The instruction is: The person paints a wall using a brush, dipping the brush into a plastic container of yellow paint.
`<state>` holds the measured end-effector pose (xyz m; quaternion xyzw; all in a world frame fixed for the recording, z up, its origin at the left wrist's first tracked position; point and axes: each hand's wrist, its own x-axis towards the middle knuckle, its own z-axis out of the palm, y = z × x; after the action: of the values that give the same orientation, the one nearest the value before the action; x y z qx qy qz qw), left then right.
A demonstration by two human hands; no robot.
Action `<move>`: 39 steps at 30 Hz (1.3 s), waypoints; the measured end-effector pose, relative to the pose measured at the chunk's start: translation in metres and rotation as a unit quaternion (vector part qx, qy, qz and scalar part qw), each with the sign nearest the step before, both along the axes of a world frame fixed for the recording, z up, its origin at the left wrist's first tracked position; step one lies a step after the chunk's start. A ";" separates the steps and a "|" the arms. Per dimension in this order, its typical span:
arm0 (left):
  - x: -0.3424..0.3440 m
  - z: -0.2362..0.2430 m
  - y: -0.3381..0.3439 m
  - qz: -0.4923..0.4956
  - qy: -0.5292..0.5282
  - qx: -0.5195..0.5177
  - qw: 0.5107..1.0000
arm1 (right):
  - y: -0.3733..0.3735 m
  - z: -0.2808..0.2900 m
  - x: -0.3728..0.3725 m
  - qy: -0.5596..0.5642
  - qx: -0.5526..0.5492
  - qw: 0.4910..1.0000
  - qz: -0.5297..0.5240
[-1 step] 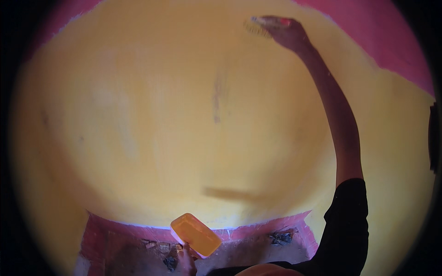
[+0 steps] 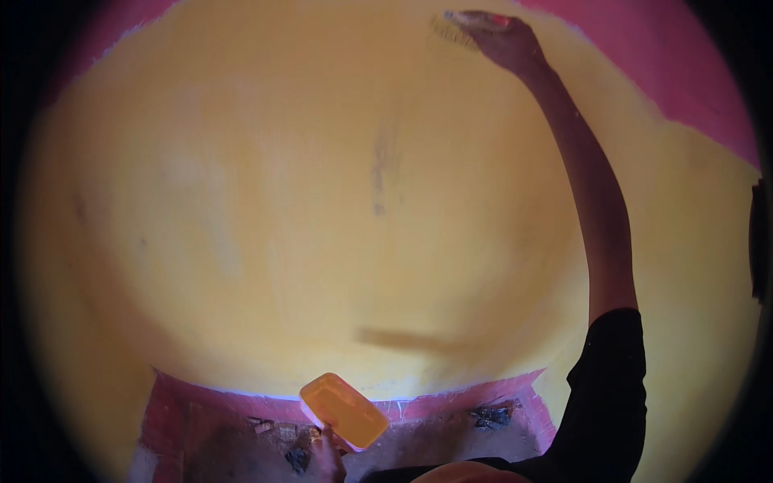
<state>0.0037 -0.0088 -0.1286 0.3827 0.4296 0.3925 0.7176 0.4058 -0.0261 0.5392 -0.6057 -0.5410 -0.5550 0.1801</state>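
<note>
High on the yellow wall, my right hand is closed around a paintbrush. The brush's bristles are blurred and lie against or very close to the wall. Down at the lower middle, my left hand grips the near left edge of a rectangular plastic tub. Yellow-orange paint shows inside the tub, which is tilted a little. Most of my left hand's fingers are hidden beneath the tub.
Pink paint covers the upper corners of the wall. A pink band runs along its foot. Dark scraps and debris lie on the floor. Dark smudges mark the wall's middle. A dark object stands at the right rim.
My right hand and the paintbrush have moved slightly upward along the wall. The tub in my left hand has hardly shifted.
</note>
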 end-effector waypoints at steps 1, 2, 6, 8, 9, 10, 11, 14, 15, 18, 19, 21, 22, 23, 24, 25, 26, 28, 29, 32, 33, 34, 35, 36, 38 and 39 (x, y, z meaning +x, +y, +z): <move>0.002 0.004 -0.004 0.001 -0.002 -0.006 1.000 | -0.003 0.009 -0.018 0.046 0.024 0.998 -0.023; -0.005 -0.010 0.000 0.001 -0.002 -0.008 1.000 | -0.001 -0.001 -0.068 0.059 0.038 0.997 -0.015; 0.004 0.004 -0.011 -0.041 -0.030 -0.021 0.998 | 0.035 -0.032 -0.052 -0.046 0.002 0.996 -0.077; -0.001 0.028 -0.016 -0.028 -0.034 -0.019 0.999 | 0.051 -0.099 -0.054 -0.113 -0.026 0.993 0.007; -0.006 0.028 -0.017 -0.016 -0.026 -0.012 0.999 | 0.063 -0.142 -0.050 -0.189 -0.016 0.980 0.060; -0.004 0.027 -0.019 -0.015 -0.025 -0.008 1.000 | 0.064 -0.180 -0.048 -0.181 -0.049 0.982 0.026; -0.003 0.028 -0.019 -0.021 -0.029 -0.005 0.999 | 0.064 -0.218 -0.049 -0.208 -0.057 0.977 -0.002; -0.003 0.030 -0.018 -0.033 -0.027 0.015 0.999 | 0.048 -0.321 -0.061 -0.172 -0.100 0.980 -0.013; -0.003 0.025 -0.017 -0.034 -0.023 0.028 0.999 | 0.044 -0.356 -0.063 -0.109 -0.152 0.982 -0.025; -0.005 0.019 -0.014 -0.038 -0.005 0.031 0.999 | 0.034 -0.425 -0.073 0.056 -0.343 0.938 -0.019; -0.003 0.020 -0.013 -0.045 0.000 0.027 0.999 | 0.030 -0.441 -0.069 0.078 -0.337 0.938 0.001; -0.003 0.022 -0.014 -0.037 0.008 0.030 0.999 | 0.025 -0.461 -0.065 0.112 -0.324 0.938 0.049; -0.006 0.022 -0.015 -0.030 0.015 0.031 0.999 | 0.026 -0.462 -0.064 0.123 -0.304 0.940 0.098; -0.007 0.023 -0.016 -0.033 0.014 0.030 0.999 | 0.030 -0.458 -0.060 0.135 -0.281 0.939 0.143; -0.009 0.025 -0.016 -0.039 0.014 0.028 0.999 | 0.029 -0.432 -0.068 0.173 -0.331 0.927 0.036; -0.011 0.024 -0.018 -0.046 0.014 0.026 0.999 | 0.031 -0.413 -0.061 0.145 -0.291 0.943 0.072; -0.011 0.024 -0.020 -0.047 0.016 0.021 0.999 | 0.033 -0.392 -0.053 0.115 -0.251 0.956 0.104; -0.019 0.022 -0.023 -0.037 0.022 0.020 0.999 | 0.038 -0.341 -0.066 0.116 -0.172 0.974 0.087; -0.028 0.022 -0.025 -0.040 0.029 0.019 0.999 | 0.038 -0.326 -0.073 0.114 -0.136 0.979 0.096; -0.037 0.017 -0.029 -0.054 0.024 0.013 0.998 | 0.041 -0.323 -0.071 0.020 -0.030 0.983 0.181; -0.036 0.022 -0.029 -0.052 0.022 0.006 0.998 | 0.046 -0.342 -0.066 0.031 -0.042 0.988 0.144; -0.036 0.023 -0.028 -0.049 0.019 0.001 0.999 | 0.052 -0.378 -0.064 0.041 -0.053 0.992 0.107; -0.038 0.021 -0.028 -0.044 0.022 0.000 0.999 | 0.053 -0.416 -0.067 0.050 -0.063 0.994 0.068; -0.033 0.018 -0.025 -0.044 0.023 0.000 0.999 | 0.050 -0.452 -0.068 0.086 -0.104 0.989 0.059; -0.032 0.015 -0.025 -0.044 0.028 0.002 0.999 | 0.042 -0.537 -0.064 0.126 -0.153 0.977 0.082; -0.034 0.013 -0.025 -0.046 0.031 0.002 0.998 | 0.042 -0.580 -0.062 0.189 -0.200 0.956 0.097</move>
<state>-0.0302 -0.0337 -0.1158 0.4151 0.4327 0.3477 0.7208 0.3440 0.0163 -0.0407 -0.6675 -0.6533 -0.2908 0.2076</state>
